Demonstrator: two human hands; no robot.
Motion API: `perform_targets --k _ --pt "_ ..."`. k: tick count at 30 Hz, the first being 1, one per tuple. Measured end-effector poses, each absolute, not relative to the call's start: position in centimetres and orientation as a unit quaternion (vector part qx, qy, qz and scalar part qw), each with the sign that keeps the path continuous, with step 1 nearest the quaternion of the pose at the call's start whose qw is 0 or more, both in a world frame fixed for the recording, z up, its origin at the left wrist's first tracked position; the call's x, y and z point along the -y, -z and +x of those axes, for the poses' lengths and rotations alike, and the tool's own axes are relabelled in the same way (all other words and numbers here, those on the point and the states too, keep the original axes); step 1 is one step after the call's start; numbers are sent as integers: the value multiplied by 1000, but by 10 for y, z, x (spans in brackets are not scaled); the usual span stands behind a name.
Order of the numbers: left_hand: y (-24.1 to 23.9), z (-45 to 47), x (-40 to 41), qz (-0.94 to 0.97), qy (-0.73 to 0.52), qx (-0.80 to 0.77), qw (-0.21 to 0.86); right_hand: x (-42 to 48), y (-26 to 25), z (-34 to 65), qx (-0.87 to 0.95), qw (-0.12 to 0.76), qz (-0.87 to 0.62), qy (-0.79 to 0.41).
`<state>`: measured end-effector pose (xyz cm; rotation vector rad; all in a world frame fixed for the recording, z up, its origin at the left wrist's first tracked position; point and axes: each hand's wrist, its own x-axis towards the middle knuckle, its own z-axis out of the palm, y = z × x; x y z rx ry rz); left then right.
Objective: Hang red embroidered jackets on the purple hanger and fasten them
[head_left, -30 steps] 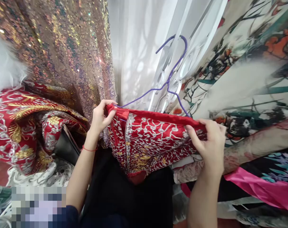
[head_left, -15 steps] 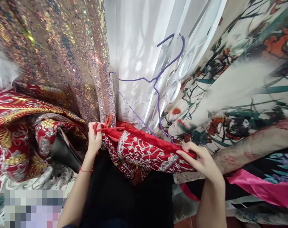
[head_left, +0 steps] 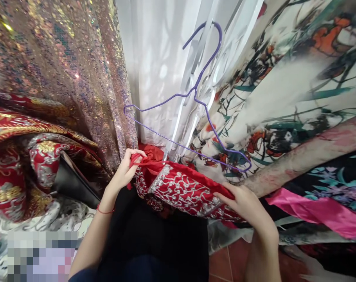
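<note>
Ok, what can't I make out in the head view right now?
- Lower end of the shiny red silver-embroidered cloth: head view, hidden by its own folds.
- Part of the right hand's grip: head view, hidden by the cloth and the hand itself.
- Far end of the crumpled red-and-gold embroidered cloth: head view, cut off by the left edge.
- Whatever lies under the square pixelated patch: head view, blurred out.

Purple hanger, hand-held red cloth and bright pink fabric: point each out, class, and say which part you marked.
Purple hanger (head_left: 195, 89): head view, the joint below its hook.
Red cloth (head_left: 185, 187): head view, the silver-embroidered face below its plain edge.
Bright pink fabric (head_left: 316, 213): head view, the middle of its visible strip.
</note>
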<state>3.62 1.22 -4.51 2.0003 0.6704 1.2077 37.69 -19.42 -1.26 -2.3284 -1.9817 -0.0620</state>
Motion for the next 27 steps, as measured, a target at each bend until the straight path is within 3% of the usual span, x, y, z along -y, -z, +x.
perform_targets --k 9,17,23,27 --pt "26 10 5 888 -218 -292 280 213 13 351 682 163 -709 75" --pt "27 3 30 876 -218 -401 154 235 0 329 678 242 -667 193" --pt "-9 -15 70 906 -139 -305 258 256 -13 310 610 340 -669 256" --pt "-44 -7 104 915 -124 -202 326 255 -24 291 622 345 -649 271"
